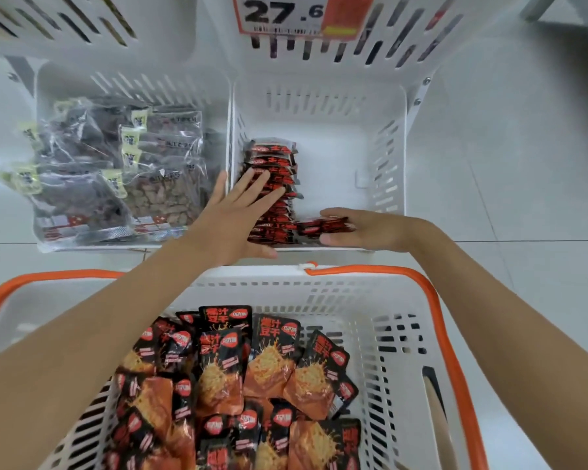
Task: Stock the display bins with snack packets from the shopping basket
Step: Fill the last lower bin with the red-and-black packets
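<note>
From the head camera, a white slotted display bin (392, 147) fills the centre right of the frame. A row of packets (279, 157) in red and black stands on edge along its left wall, running from mid-bin down to the near wall. The left hand (231, 218) reaches in from the lower left and lies flat on top of this row, fingers straight and slightly spread, gripping nothing. The right hand (357, 228) comes in from the right and pinches a small stack of packets (319, 225) between its curled fingers above and its thumb below. The stack is low in the bin, just beside the near end of the row (whether it touches the bin floor cannot be told). Across the bottom of the frame sits the shopping basket (370, 300), white with an orange rim, holding a heap of loose packets (252, 385) of the same red-and-black kind. At the centre left, a neighbouring bin (48, 83) holds clear bags (116, 171) of dark snacks. At the top centre, a price tag (286, 15) reading 27.6 hangs on an upper bin (404, 39), and a pale tiled floor (523, 198) shows at the right.
</note>
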`<state>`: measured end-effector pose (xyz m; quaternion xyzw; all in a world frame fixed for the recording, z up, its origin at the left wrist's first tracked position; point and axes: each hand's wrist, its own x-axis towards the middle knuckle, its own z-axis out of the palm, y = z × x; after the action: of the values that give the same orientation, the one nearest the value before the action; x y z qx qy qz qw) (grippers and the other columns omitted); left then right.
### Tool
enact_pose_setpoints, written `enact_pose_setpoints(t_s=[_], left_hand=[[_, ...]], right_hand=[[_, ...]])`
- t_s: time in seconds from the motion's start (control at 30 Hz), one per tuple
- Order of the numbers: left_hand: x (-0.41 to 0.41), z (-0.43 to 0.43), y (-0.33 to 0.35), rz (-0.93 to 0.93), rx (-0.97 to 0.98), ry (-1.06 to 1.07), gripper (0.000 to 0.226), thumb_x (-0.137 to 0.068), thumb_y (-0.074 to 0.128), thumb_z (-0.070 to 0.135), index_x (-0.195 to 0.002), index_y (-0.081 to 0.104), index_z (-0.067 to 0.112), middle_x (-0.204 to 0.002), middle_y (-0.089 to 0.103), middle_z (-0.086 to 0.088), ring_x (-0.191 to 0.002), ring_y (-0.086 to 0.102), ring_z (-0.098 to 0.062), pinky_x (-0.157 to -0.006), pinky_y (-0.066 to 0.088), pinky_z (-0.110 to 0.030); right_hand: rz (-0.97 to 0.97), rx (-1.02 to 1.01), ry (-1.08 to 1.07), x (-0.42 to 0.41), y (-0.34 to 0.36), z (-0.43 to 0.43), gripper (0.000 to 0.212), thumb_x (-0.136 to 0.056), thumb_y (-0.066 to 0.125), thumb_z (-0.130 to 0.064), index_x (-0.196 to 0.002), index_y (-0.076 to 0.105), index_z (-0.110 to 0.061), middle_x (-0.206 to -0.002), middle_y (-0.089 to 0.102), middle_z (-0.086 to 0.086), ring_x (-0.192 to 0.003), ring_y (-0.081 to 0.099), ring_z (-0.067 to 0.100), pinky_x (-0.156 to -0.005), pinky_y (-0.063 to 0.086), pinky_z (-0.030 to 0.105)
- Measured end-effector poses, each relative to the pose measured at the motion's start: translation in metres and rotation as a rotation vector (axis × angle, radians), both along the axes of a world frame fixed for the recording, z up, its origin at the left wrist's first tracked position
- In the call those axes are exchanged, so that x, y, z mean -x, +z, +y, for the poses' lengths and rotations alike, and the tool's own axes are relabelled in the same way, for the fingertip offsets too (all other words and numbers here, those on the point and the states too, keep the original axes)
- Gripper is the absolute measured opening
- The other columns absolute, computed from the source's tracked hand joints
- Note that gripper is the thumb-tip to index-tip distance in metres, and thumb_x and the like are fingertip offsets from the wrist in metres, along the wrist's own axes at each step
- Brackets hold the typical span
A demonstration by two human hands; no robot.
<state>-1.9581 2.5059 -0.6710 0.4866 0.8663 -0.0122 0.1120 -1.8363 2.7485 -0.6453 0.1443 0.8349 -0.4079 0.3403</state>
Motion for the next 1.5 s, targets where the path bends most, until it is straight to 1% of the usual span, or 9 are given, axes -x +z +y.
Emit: enact_pose_setpoints(t_s=[0.37,0.5,0.67,0.8,0.97,1.13,1.2,1.27,1.5], left_hand=[[-0.001,0.002,0.002,-0.09,-0.091,0.045,0.11,-0.073,0.062,0.072,-0.157,0.002,0.032,-0.163,-0.013,0.002,-0.148,-0.021,-0.015,-0.111,-0.026,-0.043],[-0.005,-0.001,0.022,-0.361,-0.262,0.172,0.093,-0.077,0.071,0.056,-0.154,0.024,0.032,-0.165,0.007,0.0,-0.151,-0.006,-0.013,-0.116,-0.018,-0.041],[-0.05,-0.023,0.052,-0.439,-0.562,0.272,0.054,-0.084,0.074,0.037,-0.133,0.057,0.023,-0.135,0.057,0.005,-0.116,0.051,-0.008,-0.1,0.033,-0.02],[-0.094,-0.064,0.056,-0.466,-0.667,0.33,0.031,-0.085,0.074,0.03,-0.114,0.063,0.029,-0.101,0.062,0.011,-0.079,0.053,-0.009,-0.072,0.041,-0.016],[-0.141,-0.12,0.042,-0.54,-0.6,0.449,0.024,-0.088,0.072,0.023,-0.11,0.063,0.027,-0.099,0.062,0.01,-0.074,0.058,-0.012,-0.072,0.05,-0.024],[-0.168,-0.16,0.017,-0.692,-0.459,0.609,0.031,-0.091,0.069,0.023,-0.119,0.058,0.029,-0.115,0.06,0.006,-0.086,0.06,-0.006,-0.079,0.05,-0.023],[-0.175,-0.157,0.011,-0.773,-0.454,0.627,0.053,-0.087,0.073,0.026,-0.134,0.048,0.029,-0.124,0.057,0.006,-0.1,0.059,-0.01,-0.094,0.05,-0.034],[-0.181,-0.143,0.017,-0.903,-0.434,0.564,0.083,-0.081,0.078,0.034,-0.148,0.029,0.033,-0.129,0.048,0.017,-0.111,0.053,-0.004,-0.101,0.044,-0.031],[-0.177,-0.157,0.007,-1.073,-0.455,0.633,0.005,-0.087,0.074,0.017,-0.086,0.069,0.015,-0.073,0.07,0.012,-0.064,0.064,0.002,-0.068,0.046,-0.027]], right_hand=[[0.042,0.145,-0.104,0.008,0.001,-0.025,0.064,-0.087,0.073,-0.031,-0.14,0.039,-0.038,-0.127,0.05,-0.018,-0.128,0.045,0.01,-0.092,0.036,0.014],[0.146,-0.114,-0.144,-0.001,0.011,-0.031,0.085,-0.078,0.076,-0.048,-0.149,0.03,-0.041,-0.163,0.006,0.0,-0.149,0.017,0.022,-0.117,0.025,0.034],[0.715,0.111,-0.449,-0.058,0.044,-0.1,0.026,-0.088,0.07,-0.013,-0.11,0.065,-0.026,-0.109,0.065,-0.004,-0.091,0.064,0.007,-0.084,0.054,0.027],[0.369,0.0,-0.097,-0.114,-0.001,-0.14,0.033,-0.09,0.069,-0.024,-0.123,0.062,-0.024,-0.121,0.065,-0.003,-0.108,0.061,0.012,-0.093,0.049,0.026],[-0.178,-0.317,-0.127,-0.15,-0.093,-0.145,0.114,-0.083,0.074,-0.044,-0.155,-0.011,-0.017,-0.164,0.001,0.011,-0.15,0.009,0.028,-0.12,0.02,0.04],[-0.042,-0.247,-0.073,-0.153,-0.073,-0.157,0.072,-0.083,0.077,-0.022,-0.144,0.04,-0.007,-0.138,0.046,0.008,-0.129,0.045,0.028,-0.105,0.038,0.033],[0.098,-0.143,-0.061,-0.15,-0.047,-0.156,0.017,-0.09,0.067,-0.012,-0.107,0.065,-0.009,-0.098,0.059,0.0,-0.1,0.058,0.027,-0.088,0.045,0.037],[0.255,-0.068,-0.078,-0.142,-0.02,-0.161,0.021,-0.094,0.063,-0.012,-0.073,0.058,-0.013,-0.071,0.052,-0.002,-0.07,0.055,0.016,-0.07,0.042,0.033],[0.229,0.074,-0.156,-0.147,-0.005,-0.186,0.043,-0.089,0.07,-0.017,-0.129,0.053,-0.017,-0.117,0.059,-0.001,-0.104,0.058,0.01,-0.095,0.049,0.026]])
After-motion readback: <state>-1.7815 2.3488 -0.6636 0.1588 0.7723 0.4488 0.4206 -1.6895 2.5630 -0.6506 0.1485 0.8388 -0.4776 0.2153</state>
